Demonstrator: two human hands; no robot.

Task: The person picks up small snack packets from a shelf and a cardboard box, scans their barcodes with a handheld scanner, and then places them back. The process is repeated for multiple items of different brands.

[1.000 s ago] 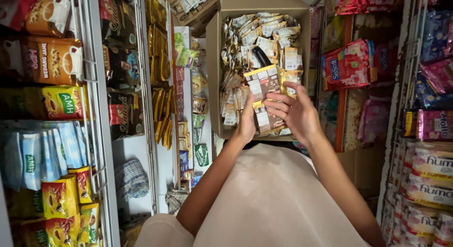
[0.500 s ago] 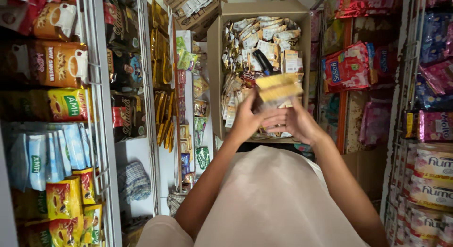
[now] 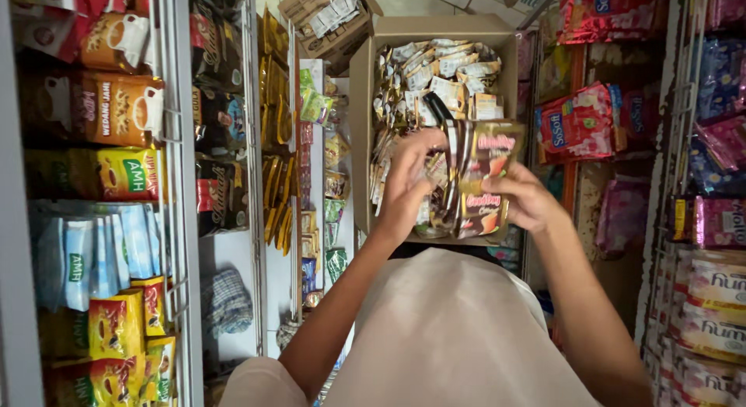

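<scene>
Crowded shop shelves (image 3: 116, 189) flank a cardboard box (image 3: 361, 104) where the left hand (image 3: 408, 181) and right hand (image 3: 528, 201) pinch a sachet strip (image 3: 478, 185) that could tear or slip back among loose packets.

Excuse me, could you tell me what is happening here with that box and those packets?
A person stands in a narrow shop aisle over an open cardboard box full of small sachets. Both hands are raised above it: the left hand and right hand together hold a strip of brown and orange sachets upright in front of the box. Shelves of packets line both sides.
</scene>
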